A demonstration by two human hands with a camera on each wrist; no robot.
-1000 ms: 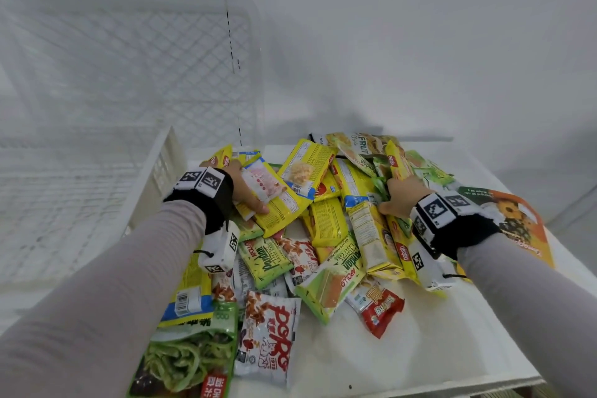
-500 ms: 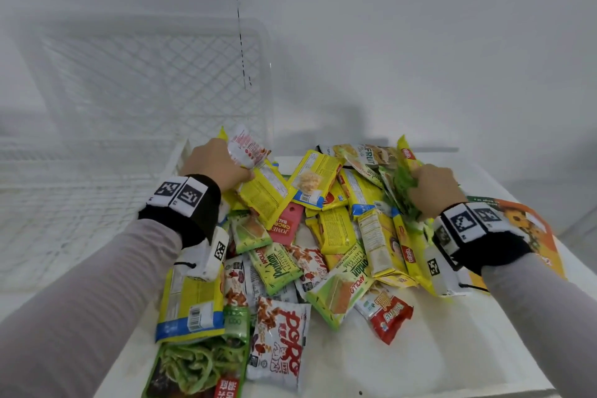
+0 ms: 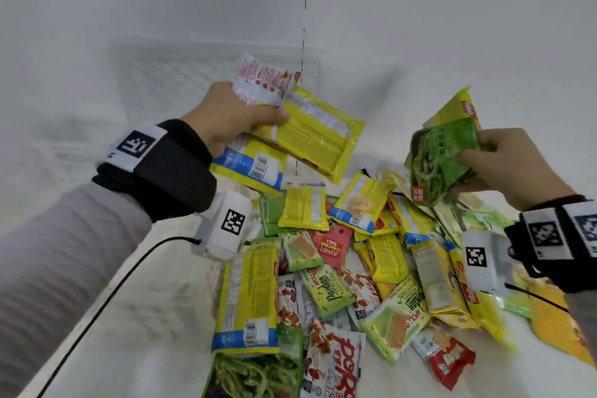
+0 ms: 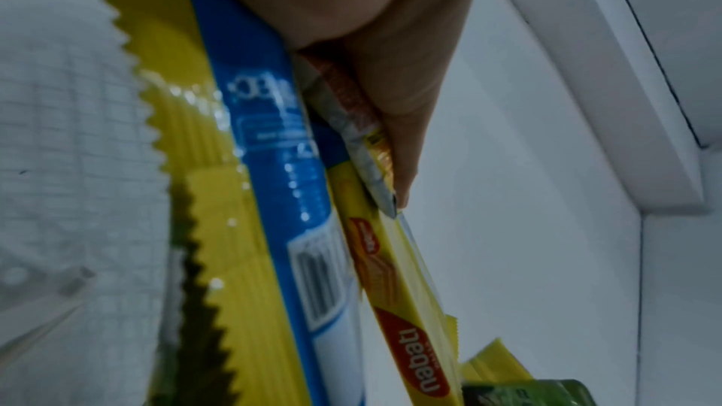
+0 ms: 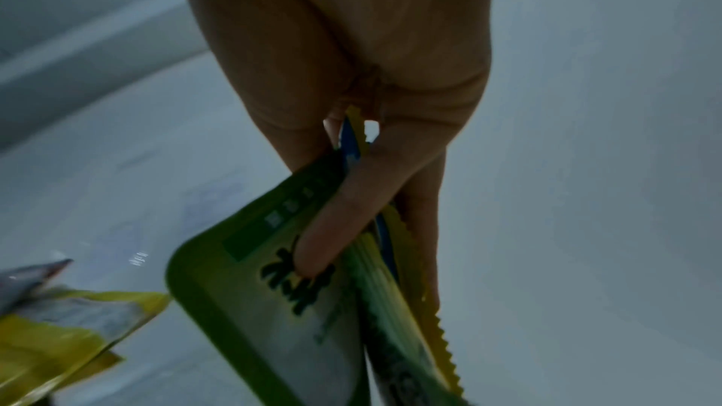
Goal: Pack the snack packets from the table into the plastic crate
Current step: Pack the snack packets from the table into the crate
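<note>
Left hand [image 3: 226, 116] raised, gripping a sheaf of yellow and pink foil snack packets [image 3: 310, 136] before the far white mesh plastic crate [image 3: 181, 87]. Right hand [image 3: 507, 165] pinching green and yellow packets [image 3: 442, 158] above the heap on the white counter [image 3: 168, 317].

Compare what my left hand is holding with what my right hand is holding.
The left hand grips a mostly yellow bundle topped by a white-and-pink packet. The right hand grips a green packet backed by a yellow one. Both bundles are lifted clear of the pile on the table.
</note>
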